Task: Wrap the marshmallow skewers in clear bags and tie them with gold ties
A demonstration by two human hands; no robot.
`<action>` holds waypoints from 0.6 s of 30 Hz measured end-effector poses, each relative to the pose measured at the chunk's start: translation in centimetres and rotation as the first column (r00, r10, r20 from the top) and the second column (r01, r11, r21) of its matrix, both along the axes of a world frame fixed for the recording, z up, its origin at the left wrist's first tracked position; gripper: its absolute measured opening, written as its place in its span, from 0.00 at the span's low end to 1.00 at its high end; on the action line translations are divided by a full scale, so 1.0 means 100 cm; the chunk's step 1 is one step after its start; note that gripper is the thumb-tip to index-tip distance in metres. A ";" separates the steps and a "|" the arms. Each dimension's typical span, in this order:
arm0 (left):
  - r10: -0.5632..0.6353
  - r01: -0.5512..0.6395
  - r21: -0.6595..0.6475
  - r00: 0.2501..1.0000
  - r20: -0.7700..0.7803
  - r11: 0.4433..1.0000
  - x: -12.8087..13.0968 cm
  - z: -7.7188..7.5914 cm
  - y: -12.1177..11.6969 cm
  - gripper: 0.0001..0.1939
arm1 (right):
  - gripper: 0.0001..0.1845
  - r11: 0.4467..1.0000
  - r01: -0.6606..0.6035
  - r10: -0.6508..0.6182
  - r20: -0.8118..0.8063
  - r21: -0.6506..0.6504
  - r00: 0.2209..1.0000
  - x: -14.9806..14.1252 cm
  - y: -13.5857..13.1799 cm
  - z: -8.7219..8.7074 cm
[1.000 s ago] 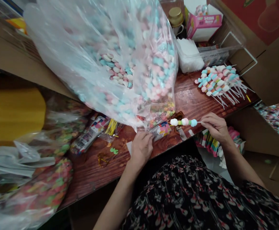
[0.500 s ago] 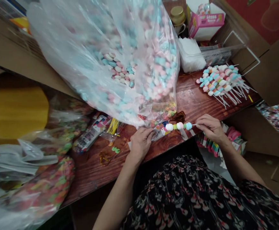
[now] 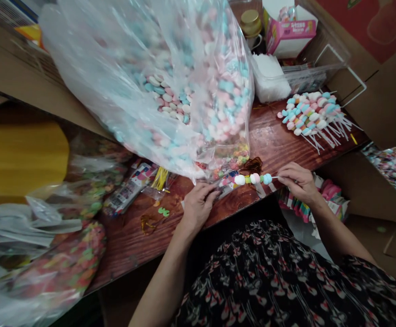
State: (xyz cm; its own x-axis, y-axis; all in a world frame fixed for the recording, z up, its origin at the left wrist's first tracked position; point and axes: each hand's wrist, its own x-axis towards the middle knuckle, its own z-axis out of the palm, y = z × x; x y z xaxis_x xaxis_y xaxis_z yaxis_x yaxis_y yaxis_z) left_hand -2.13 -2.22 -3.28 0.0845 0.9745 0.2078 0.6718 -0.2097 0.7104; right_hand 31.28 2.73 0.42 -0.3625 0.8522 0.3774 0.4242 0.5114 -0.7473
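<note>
My right hand (image 3: 296, 181) pinches the white stick of a candy skewer (image 3: 253, 179) strung with white, green, pink and blue pieces. The skewer lies level, its candy end pointing toward my left hand (image 3: 200, 202). Between thumb and fingers my left hand grips the edge of a clear printed wrapper (image 3: 225, 187) at the table's front. The skewer's tip overlaps the wrapper's right end; I cannot tell whether it is inside. Just behind the skewer sits a bundle of brown ties (image 3: 252, 165).
A large clear bag of pastel candies (image 3: 170, 102) fills the back middle. Finished skewers (image 3: 312, 113) are piled at the right, before a clear plastic bin (image 3: 307, 79). Yellow ties (image 3: 160, 178), a pack of printed wrappers (image 3: 131, 188) and bagged gummies (image 3: 71, 263) lie to the left.
My left thumb and fingers have shifted slightly on the wrapper. The skewer and my right hand stay nearly where they were.
</note>
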 end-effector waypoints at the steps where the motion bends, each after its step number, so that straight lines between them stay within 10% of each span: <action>1: 0.011 -0.012 0.003 1.000 0.014 1.000 0.000 -0.002 -0.001 0.10 | 0.06 1.000 -0.002 0.002 -0.003 0.006 1.000 0.000 0.001 0.000; 18: 0.032 -0.034 0.019 0.996 0.078 0.999 0.002 -0.007 0.000 0.10 | 0.07 0.974 -0.129 0.097 0.171 0.186 0.981 -0.008 0.020 0.004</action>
State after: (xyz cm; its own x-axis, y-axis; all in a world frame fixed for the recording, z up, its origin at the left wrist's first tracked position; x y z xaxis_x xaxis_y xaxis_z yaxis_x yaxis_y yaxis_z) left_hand -1.93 -2.22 -3.99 0.0352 0.9721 0.2320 0.6218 -0.2030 0.7564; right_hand 30.45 4.75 0.82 -0.5213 0.7177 0.4617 0.4605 0.6921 -0.5558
